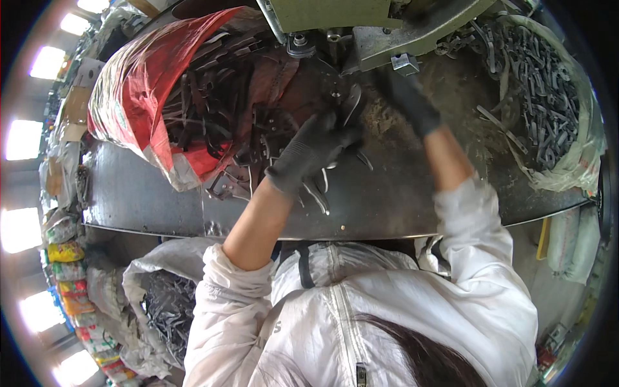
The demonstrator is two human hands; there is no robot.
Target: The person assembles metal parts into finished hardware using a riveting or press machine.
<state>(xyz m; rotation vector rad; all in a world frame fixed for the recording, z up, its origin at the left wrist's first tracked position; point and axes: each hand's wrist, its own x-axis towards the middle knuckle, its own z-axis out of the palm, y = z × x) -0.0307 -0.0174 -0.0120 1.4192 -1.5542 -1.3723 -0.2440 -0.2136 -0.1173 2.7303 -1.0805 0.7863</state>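
My left hand [308, 153], in a dark glove, is closed on a thin curved metal piece [352, 103] that points up toward the press head. Several more flat metal pieces [318, 193] lie on the steel table under it. My right hand [412, 103], also gloved, reaches up under the green machine [387, 26], near a small metal block [405, 63]. Whether the right hand grips anything is hidden by blur and shadow.
A red sack [138, 84] of dark metal parts spills onto the steel table [142, 193] at left. A white sack [567, 164] of similar parts stands at right. Another open bag of parts [167, 309] sits on the floor lower left.
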